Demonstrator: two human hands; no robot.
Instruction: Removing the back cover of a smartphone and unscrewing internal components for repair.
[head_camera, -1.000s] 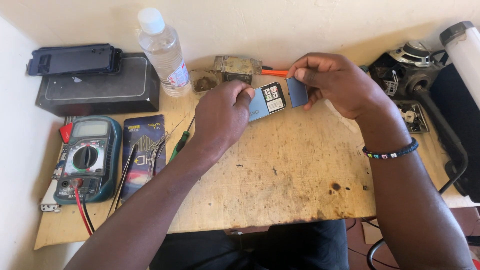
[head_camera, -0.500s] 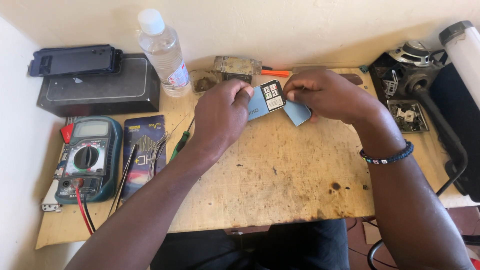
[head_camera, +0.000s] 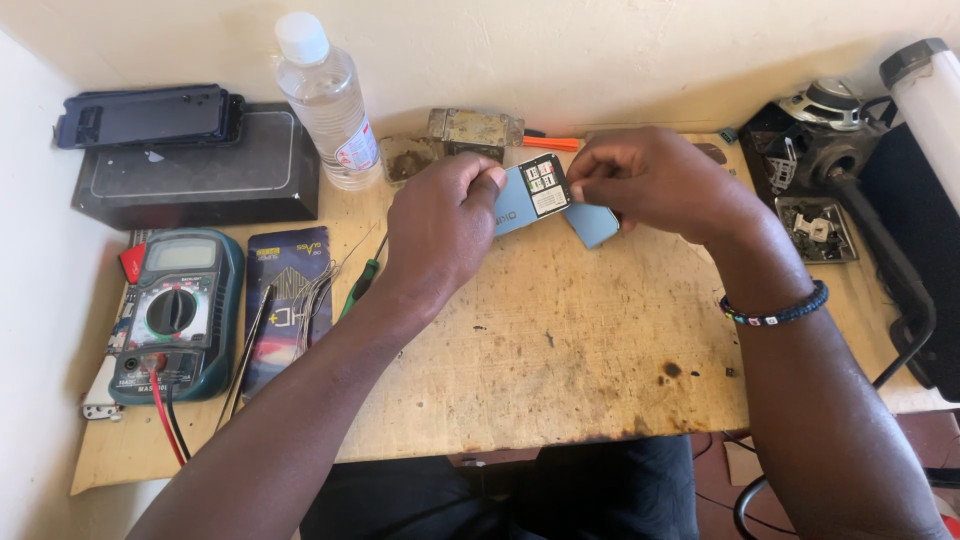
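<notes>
My left hand (head_camera: 440, 225) and my right hand (head_camera: 655, 180) hold a light blue phone (head_camera: 515, 210) between them, just above the back of the worn wooden table (head_camera: 560, 350). A small dark label sticker (head_camera: 545, 185) shows on the phone's blue back, and my right fingers pinch at its edge. A second blue piece (head_camera: 592, 223) pokes out under my right hand; whether it is part of the same phone I cannot tell. My left fingers grip the phone's left end.
A clear water bottle (head_camera: 328, 100) stands at the back left beside a black box (head_camera: 200, 175) with a dark phone case (head_camera: 150, 115) on it. A multimeter (head_camera: 175, 310), a flat packet (head_camera: 285, 300) and a green screwdriver (head_camera: 360, 285) lie left. Speaker parts (head_camera: 820, 130) and a small parts tray (head_camera: 815, 228) sit right.
My right hand has moved left and lower, closing in on the phone. The blue piece it held up now sits beneath it, and the sticker has tilted upright.
</notes>
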